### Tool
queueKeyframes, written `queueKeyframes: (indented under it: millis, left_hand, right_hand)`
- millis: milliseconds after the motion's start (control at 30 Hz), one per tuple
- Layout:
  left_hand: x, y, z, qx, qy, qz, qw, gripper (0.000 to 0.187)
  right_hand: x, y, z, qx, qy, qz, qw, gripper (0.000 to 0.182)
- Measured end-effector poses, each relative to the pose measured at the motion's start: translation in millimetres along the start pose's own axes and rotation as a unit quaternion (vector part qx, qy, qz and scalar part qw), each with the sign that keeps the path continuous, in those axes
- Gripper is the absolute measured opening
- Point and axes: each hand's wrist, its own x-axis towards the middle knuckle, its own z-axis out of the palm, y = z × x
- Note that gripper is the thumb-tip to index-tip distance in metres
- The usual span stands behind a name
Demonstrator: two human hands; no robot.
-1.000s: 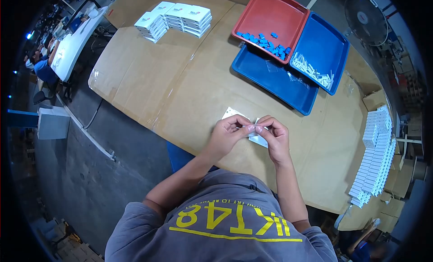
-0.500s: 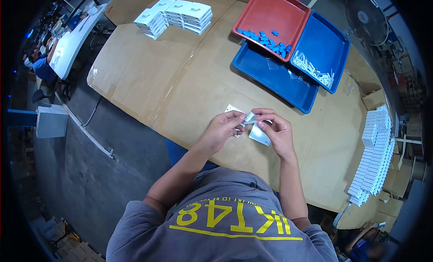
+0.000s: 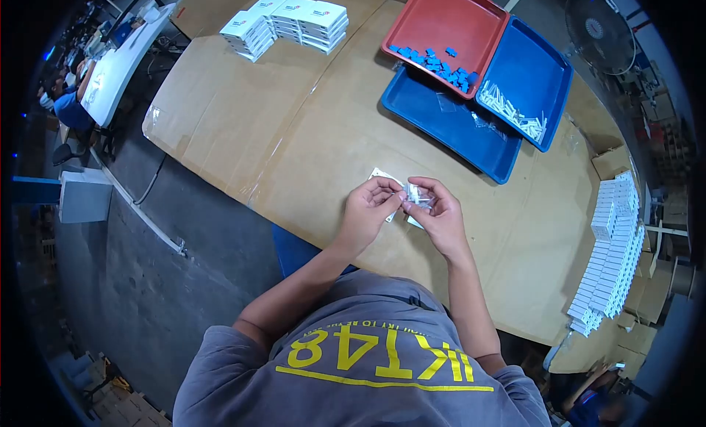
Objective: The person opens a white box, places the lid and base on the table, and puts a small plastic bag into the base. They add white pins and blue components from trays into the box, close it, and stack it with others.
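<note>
A small clear plastic bag (image 3: 419, 196) with something white inside is held between my two hands above the cardboard-covered table. My left hand (image 3: 373, 209) pinches its left edge with thumb and fingertips. Curled around the right side of the bag, my right hand (image 3: 440, 215) grips it with thumb and fingers. A white card (image 3: 379, 174) lies beneath my left hand, mostly covered. Part of another white piece (image 3: 414, 223) shows under my right hand.
A red tray (image 3: 448, 23) holds blue pieces; a blue tray (image 3: 533, 59) holds white sticks. Below them sits another blue tray (image 3: 448, 129) with clear bags. White boxes (image 3: 294, 19) are stacked at the back left, more boxes (image 3: 607, 243) at right. People sit at far left.
My right hand has moved slightly left and turned inward around the bag. It now covers more of the white piece beneath. The bag looks more bunched between my fingers.
</note>
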Motion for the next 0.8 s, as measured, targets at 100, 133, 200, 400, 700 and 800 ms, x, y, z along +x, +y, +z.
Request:
queueKeyframes:
  millis: [100,133,200,400,700,800]
  left_hand:
    - [-1.7,3.2,2.8,-0.003,-0.004,-0.005,1.0,0.018]
    - [-1.6,4.2,3.8,-0.004,-0.003,-0.01,1.0,0.019]
    - [-1.9,4.7,5.3,-0.003,-0.009,-0.015,1.0,0.02]
    - [-2.1,2.1,0.9,0.025,-0.009,-0.017,0.999,0.018]
    - [-6.0,11.7,5.5,0.029,-0.046,-0.037,0.998,0.022]
    - [-3.1,1.1,-2.9,0.025,-0.038,-0.031,0.998,0.025]
  right_hand:
    - [0.9,5.0,0.5,0.025,0.011,0.01,1.0,0.041]
    - [1.7,7.7,-1.6,0.034,0.011,0.017,0.999,0.04]
    - [1.2,8.4,-3.8,0.05,0.014,0.03,0.998,0.038]
    - [0.8,5.8,-2.1,0.054,0.026,0.047,0.997,0.024]
    - [2.2,18.5,-9.8,0.06,0.012,0.065,0.996,0.018]
    - [1.2,13.8,-8.9,0.078,0.002,0.084,0.993,0.021]
